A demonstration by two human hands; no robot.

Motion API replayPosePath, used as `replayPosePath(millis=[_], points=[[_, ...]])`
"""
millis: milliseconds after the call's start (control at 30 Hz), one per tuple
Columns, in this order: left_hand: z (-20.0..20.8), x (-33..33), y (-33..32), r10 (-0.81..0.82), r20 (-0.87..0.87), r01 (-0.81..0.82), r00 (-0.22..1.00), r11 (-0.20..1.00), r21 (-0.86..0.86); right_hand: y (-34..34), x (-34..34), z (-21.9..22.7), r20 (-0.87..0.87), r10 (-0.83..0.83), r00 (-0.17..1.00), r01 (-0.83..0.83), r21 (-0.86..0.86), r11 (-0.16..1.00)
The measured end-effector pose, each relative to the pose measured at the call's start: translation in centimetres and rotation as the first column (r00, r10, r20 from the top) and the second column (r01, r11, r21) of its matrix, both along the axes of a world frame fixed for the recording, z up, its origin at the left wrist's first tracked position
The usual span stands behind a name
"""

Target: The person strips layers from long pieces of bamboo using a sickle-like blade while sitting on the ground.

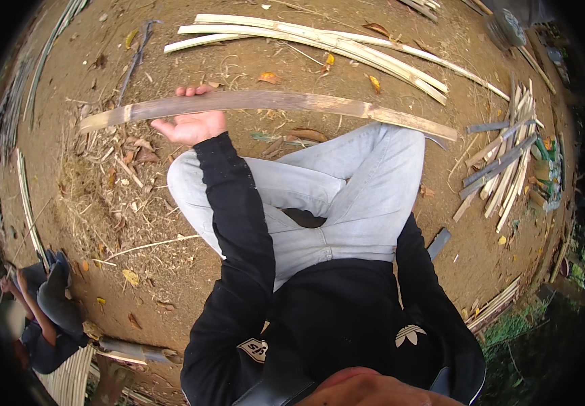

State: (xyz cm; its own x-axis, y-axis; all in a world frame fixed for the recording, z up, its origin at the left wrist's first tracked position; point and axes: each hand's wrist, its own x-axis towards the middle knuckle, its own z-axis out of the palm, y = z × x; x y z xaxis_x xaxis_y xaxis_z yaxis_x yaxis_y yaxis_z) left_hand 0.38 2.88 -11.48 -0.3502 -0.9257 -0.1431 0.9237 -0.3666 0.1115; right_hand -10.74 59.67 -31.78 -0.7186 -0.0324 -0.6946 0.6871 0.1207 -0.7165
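A long split bamboo strip (pixel 258 101), brown with paler ends and a node near its right end, lies crosswise in front of me. My left hand (pixel 194 123) supports it palm up, left of its middle. The fingertips show past the far edge, and the thumb lies on the near side. The strip's right part passes over my right knee (pixel 400 139). Beneath that end a thin bluish-grey edge (pixel 436 141) pokes out, too covered to name. My right sleeve (pixel 411 247) goes down behind my right thigh, and that hand is hidden.
Pale split bamboo strips (pixel 319 44) lie on the dirt ahead. At right is a pile of shorter pieces (pixel 509 159) beside green bottles (pixel 548 166). Shavings (pixel 113 196) cover the ground at left. Another person (pixel 45 311) sits at lower left. A flat grey piece (pixel 438 243) lies near my right arm.
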Motion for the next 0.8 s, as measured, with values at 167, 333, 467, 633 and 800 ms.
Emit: replayPosePath(millis=[167,333,467,633,800], points=[[0.4,-0.9,0.3,0.056,0.091,-0.059,0.994,0.998,0.025,0.8,-0.7,-0.5,-0.007,0.029,1.0,-0.029,-0.006,1.0],[0.9,-0.5,0.3,0.057,0.094,-0.06,0.994,0.998,0.036,-0.1,-1.0,-0.8,0.017,0.079,0.997,-0.079,-0.018,0.997],[1.3,-0.2,0.6,0.069,0.084,-0.072,0.994,0.997,0.025,-0.5,-2.1,-0.6,0.007,0.109,0.994,-0.109,-0.007,0.994],[1.2,-0.1,0.7,0.066,0.05,-0.068,0.997,0.997,0.032,-0.8,-2.7,-0.5,0.006,0.13,0.991,-0.13,0.009,0.991],[1.4,0.0,0.7,0.06,0.001,-0.06,0.998,0.998,-0.004,-1.2,-3.3,-0.4,-0.012,0.136,0.991,-0.136,0.005,0.991]])
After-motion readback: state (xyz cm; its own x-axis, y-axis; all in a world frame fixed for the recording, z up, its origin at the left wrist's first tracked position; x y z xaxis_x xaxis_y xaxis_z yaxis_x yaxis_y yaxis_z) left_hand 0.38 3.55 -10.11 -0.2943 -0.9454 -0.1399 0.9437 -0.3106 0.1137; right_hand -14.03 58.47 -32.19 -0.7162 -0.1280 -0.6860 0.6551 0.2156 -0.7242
